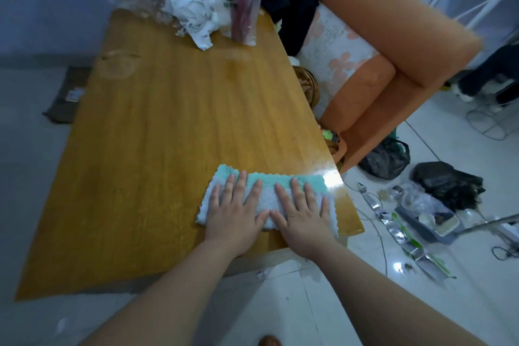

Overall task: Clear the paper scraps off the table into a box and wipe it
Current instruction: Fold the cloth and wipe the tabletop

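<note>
At the table's near right corner, the left hand (237, 212) and right hand (302, 215) are lying side by side, fingers spread flat, pressing on a folded white-and-teal cloth (266, 194). Beyond them the wooden table (168, 121) is lying bare. Crumpled paper (195, 8) and plastic bags (241, 0) are crowding its far end.
</note>
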`<state>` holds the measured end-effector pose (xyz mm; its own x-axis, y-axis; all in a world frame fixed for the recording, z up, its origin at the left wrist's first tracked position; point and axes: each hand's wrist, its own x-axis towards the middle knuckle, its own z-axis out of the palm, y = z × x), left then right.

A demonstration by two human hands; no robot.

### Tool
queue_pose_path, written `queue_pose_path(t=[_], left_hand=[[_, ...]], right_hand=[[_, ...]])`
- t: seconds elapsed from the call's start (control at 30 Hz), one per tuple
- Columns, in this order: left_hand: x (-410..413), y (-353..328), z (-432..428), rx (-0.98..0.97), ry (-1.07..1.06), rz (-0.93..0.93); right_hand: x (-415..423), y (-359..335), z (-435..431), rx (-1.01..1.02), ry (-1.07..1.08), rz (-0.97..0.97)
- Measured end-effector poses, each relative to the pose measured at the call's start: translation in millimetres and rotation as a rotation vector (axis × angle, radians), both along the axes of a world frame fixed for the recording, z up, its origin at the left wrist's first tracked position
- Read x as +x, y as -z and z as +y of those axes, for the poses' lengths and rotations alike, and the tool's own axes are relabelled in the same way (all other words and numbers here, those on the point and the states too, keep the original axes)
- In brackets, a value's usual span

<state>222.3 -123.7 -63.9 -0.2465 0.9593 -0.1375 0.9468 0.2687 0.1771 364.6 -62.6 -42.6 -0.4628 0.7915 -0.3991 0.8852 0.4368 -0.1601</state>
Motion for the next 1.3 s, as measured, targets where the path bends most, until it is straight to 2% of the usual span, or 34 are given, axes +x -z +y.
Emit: queue_pose_path(t=[0.5, 0.8, 1.1, 1.3], left_hand=[[-84, 2, -80, 0.046, -0.354, 0.048], [-149, 1, -132, -0.050, -0.499, 0.083], [-138, -3, -117, -0.082, -0.523, 0.082], [-103, -6, -70, -0.087, -0.469, 0.020]], right_hand=[[-106, 6, -49, 0.005, -0.262, 0.100], [-174, 9, -83, -0.004, -0.420, 0.150], [-167, 10, -65, -0.005, -0.427, 0.187], [-127, 10, -31, 0.032, -0.327, 0.161]])
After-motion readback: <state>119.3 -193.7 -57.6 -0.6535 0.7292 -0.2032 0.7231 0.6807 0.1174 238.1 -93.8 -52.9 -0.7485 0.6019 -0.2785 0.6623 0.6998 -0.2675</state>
